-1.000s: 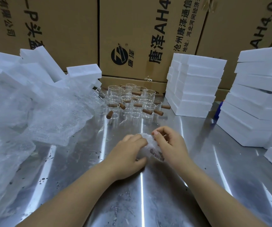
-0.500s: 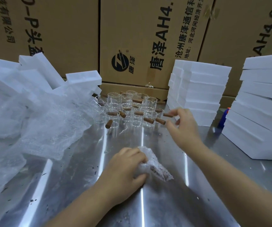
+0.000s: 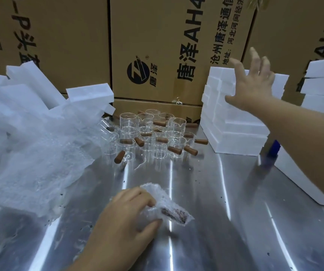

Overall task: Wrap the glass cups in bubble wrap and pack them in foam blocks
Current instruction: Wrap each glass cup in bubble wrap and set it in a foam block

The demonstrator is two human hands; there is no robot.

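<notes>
The glass cup wrapped in clear bubble wrap [image 3: 172, 210] lies on the shiny metal surface [image 3: 235, 222], close in front of us. Its long side runs from far-left to near-right, brown handle end pointing right. Our left hand [image 3: 126, 218] grips it, fingers [image 3: 137, 194] curled over it. Our right hand [image 3: 255, 83] is well apart, up by the top of the stack of white foam blocks [image 3: 233, 132], fingers spread wide, holding nothing; we cannot tell if it touches the foam. We think a block comes next, and the right hand is the nearer one to it.
</notes>
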